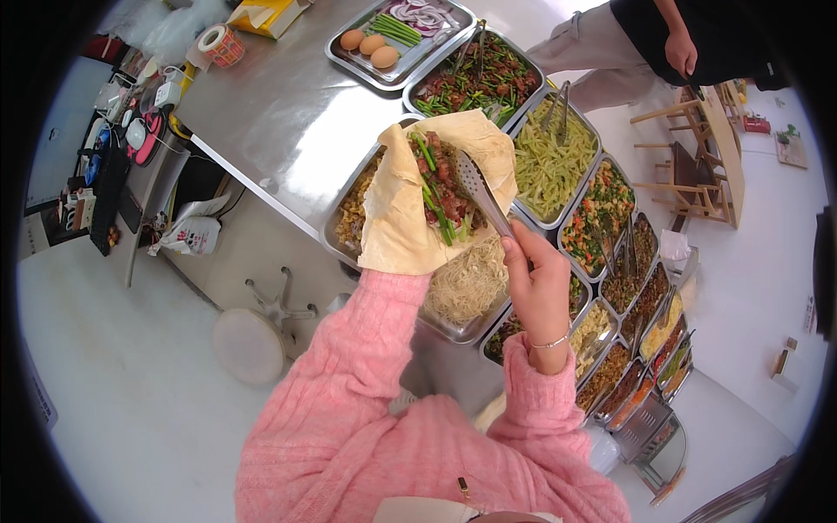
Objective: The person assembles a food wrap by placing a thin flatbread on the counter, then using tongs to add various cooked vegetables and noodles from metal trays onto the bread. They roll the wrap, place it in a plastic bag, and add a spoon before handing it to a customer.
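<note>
Flatbread [392, 218] sits at the end of my left sleeve [357, 331], covering my left hand completely, so I cannot tell how those fingers are set beneath it. The bread is above the trays, folded up on its left side and opened toward my right hand [536, 270], which is closed around metal serving tongs [485, 190]. Their perforated end rests at the filling, where long green stalks [432, 187] lie alongside reddish-brown meat pieces [446, 179]. A thin bracelet [551, 343] circles my right wrist. Just below the bread, between my forearms, is a heap of pale thin noodles [468, 283]. Beyond my right hand, pale green shreds [549, 170] fill one tray, and a chopped orange, green and white mix [599, 213] fills the next. Farther ahead of both hands are a tray of meat with cut green stalks [514, 80] and another holding three brown eggs [373, 46] and sliced red onion [427, 16]. Left of my hands stretches the steel worktop [253, 109], with a round stool [248, 346] lower down. Well beyond my right hand, a co-worker's hand [681, 54] hangs beside dark clothing.
</note>
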`<state>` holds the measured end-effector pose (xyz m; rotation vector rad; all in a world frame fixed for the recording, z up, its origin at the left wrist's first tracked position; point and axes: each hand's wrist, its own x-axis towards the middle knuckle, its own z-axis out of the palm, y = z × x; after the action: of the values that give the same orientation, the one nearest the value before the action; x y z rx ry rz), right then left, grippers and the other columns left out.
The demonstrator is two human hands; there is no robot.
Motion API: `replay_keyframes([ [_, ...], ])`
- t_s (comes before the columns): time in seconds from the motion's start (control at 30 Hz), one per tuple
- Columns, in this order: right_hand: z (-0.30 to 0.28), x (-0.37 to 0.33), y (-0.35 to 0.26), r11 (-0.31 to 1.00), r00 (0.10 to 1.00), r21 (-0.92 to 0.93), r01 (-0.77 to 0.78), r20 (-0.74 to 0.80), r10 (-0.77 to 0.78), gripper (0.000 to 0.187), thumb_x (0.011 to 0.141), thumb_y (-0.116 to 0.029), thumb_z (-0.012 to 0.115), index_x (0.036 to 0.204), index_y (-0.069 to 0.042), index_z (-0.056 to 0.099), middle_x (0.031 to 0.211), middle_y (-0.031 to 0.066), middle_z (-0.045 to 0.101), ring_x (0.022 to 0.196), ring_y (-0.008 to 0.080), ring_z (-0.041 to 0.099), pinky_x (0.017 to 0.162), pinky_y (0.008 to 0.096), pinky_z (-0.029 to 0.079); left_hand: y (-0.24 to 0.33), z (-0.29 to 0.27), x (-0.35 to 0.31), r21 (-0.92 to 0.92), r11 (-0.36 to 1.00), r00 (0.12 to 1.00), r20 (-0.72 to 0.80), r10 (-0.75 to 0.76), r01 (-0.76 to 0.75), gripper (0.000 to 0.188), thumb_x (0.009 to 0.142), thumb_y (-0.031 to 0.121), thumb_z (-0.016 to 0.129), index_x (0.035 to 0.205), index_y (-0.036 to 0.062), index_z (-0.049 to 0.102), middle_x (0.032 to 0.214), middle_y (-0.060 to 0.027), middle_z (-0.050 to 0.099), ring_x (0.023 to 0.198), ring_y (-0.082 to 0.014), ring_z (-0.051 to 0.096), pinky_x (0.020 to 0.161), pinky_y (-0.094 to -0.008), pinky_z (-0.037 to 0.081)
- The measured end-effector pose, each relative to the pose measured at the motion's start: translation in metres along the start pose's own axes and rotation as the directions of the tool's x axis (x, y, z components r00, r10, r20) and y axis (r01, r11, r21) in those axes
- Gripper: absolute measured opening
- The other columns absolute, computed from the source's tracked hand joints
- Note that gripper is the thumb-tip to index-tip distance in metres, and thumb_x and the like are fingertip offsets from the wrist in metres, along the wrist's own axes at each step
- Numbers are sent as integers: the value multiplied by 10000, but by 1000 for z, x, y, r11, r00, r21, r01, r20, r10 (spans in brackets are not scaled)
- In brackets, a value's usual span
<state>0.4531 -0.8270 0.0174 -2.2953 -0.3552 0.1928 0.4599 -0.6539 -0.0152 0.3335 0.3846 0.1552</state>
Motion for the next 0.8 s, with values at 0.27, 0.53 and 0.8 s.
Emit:
replay_keyframes([
  [0.27,-49,-69,6,991,988,-123,57,-134,-74,271,957,-71,678,1204,40,668,809,183,614,671,337,604,613,400,485,-39,34,-45,88,989,990,66,-125,119,663,1046,626,432,1359,53,548,1271,-103,651,1112,-228,670,892,-413,600],
  [0.53,-81,-174,32,951,962,-308,-19,-266,-67,297,956,-101,675,1241,-27,645,854,152,600,668,361,617,563,433,491,-119,68,-103,163,953,951,134,-279,257,649,1026,650,460,1329,85,555,1240,-86,649,1086,-226,668,842,-410,611],
  [0.8,-136,-279,97,950,895,-273,-152,-446,15,349,945,-112,686,1276,-21,623,883,144,608,683,350,634,572,426,517,-250,100,-167,144,885,882,106,-459,443,677,992,687,501,1320,100,581,1205,-78,666,1044,-246,677,851,-426,595],
])
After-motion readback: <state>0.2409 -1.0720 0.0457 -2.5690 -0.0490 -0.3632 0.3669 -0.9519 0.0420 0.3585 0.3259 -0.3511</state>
